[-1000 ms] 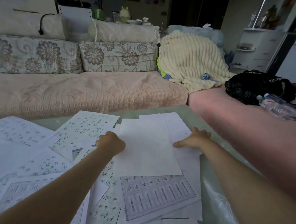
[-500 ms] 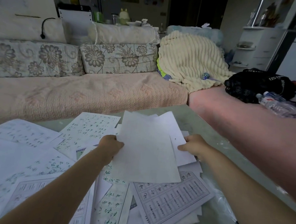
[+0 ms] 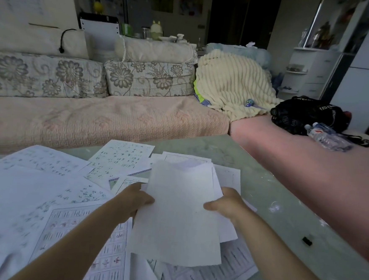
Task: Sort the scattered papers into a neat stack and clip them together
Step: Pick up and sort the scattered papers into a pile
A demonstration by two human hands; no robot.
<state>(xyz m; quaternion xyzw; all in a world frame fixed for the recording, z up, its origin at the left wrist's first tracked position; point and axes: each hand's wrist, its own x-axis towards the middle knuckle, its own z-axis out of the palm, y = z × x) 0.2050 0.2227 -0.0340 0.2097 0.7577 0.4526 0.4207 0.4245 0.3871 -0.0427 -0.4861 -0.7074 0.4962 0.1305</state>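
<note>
We see loose white printed sheets (image 3: 44, 195) spread over the left of the pale green glass tabletop (image 3: 274, 190). Our left hand (image 3: 135, 198) grips the left edge of a bundle of blank white paper sheets (image 3: 180, 216), which is raised between both hands. Our right hand (image 3: 227, 203) pinches its right edge. A small black binder clip (image 3: 307, 240) lies well to the right.

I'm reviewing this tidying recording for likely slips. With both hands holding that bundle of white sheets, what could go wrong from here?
The bundle of white sheets is fanned and pinched only at its sides by the left hand and right hand, so sheets might slip out. The small black clip lies near the right edge of the pale green table, apart from both hands; a sweeping arm could knock it off.
</note>
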